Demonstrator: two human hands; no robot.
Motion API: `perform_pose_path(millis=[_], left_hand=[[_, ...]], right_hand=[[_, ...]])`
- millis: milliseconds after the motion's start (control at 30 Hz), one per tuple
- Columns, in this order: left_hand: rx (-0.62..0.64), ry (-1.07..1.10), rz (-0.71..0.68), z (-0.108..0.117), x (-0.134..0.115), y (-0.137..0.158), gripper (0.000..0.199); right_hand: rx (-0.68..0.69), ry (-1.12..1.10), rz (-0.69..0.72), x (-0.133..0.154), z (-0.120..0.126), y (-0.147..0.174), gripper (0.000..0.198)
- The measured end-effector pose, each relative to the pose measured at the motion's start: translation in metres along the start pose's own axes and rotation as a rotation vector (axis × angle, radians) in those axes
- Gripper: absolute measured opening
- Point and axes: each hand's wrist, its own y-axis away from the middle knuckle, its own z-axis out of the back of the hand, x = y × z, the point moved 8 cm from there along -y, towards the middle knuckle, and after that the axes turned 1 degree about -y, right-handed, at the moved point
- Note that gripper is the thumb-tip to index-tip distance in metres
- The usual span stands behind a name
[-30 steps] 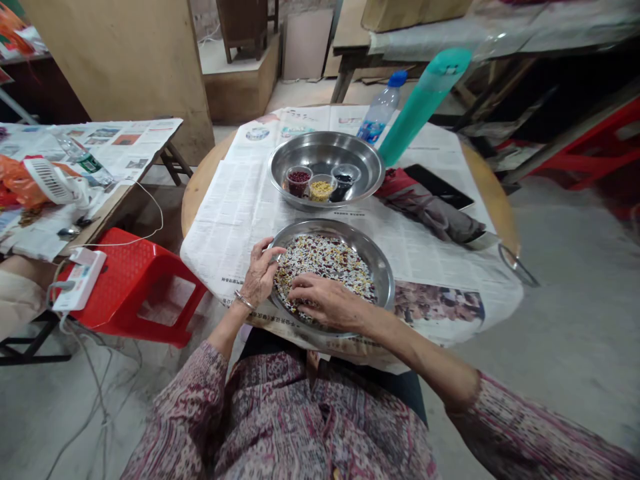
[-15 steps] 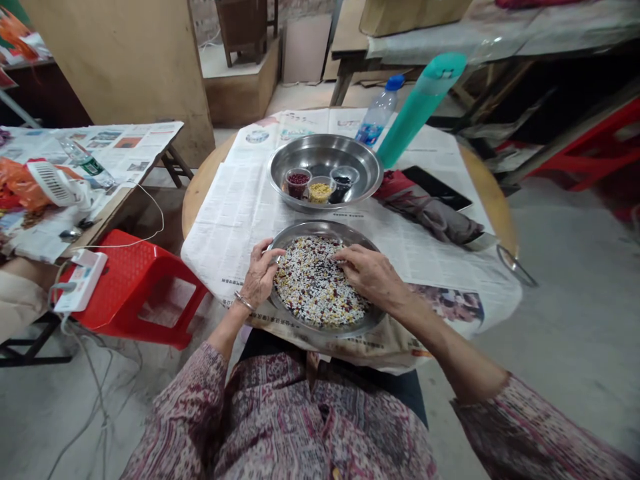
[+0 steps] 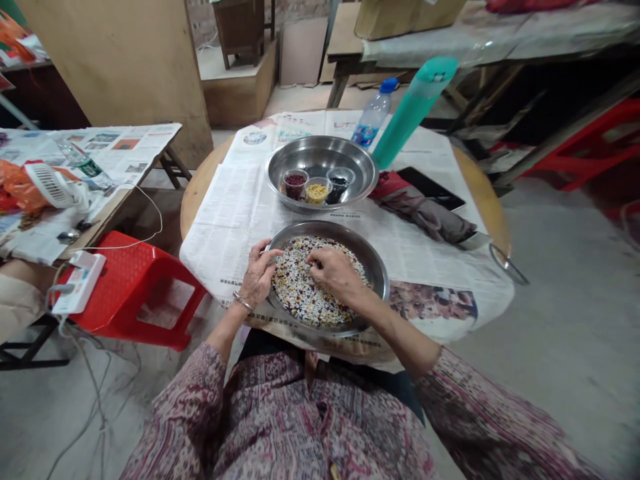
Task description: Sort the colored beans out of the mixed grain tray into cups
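A shallow metal basin (image 3: 383,287) holds a spread of mixed white, yellow, dark red and black grains and beans (image 3: 310,300). At its left rim rests my left hand (image 3: 257,275), wearing a bangle, thumb and index finger apart over the edge. My right hand (image 3: 336,272) is over the middle of the mix, its fingertips pinched together at the grains; whatever is between them is hidden. Behind, a larger metal basin (image 3: 285,153) contains clear cups of dark red beans (image 3: 295,185), yellow grains (image 3: 317,193) and black beans (image 3: 339,187).
Newspaper (image 3: 225,200) covers the round table. A teal cylinder (image 3: 413,113), a blue-capped bottle (image 3: 373,117), a folded umbrella (image 3: 425,210) and a black flat object (image 3: 433,189) stand or lie to the right. On a red stool (image 3: 135,280) at left sits a power strip (image 3: 80,283).
My right hand has moved left across the grains, from the right side to the middle of the basin, and its fingers have drawn together. My left hand stays at the rim.
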Motion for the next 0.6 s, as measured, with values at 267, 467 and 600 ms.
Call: perform_pose_path(millis=[267, 467, 600], left_hand=[[0.002, -0.005, -0.017, 0.001, -0.001, 0.001, 0.032], [-0.005, 0.006, -0.019, 0.0, 0.0, 0.001, 0.031], [-0.01, 0.012, -0.025, 0.0, 0.0, 0.0, 0.031]], right_hand=[[0.137, -0.282, 0.343, 0.064, -0.029, 0.009, 0.021], [0.121, 0.119, 0.506, 0.055, -0.028, 0.003, 0.02], [0.016, 0.262, 0.356, 0.019, -0.001, -0.02, 0.027]])
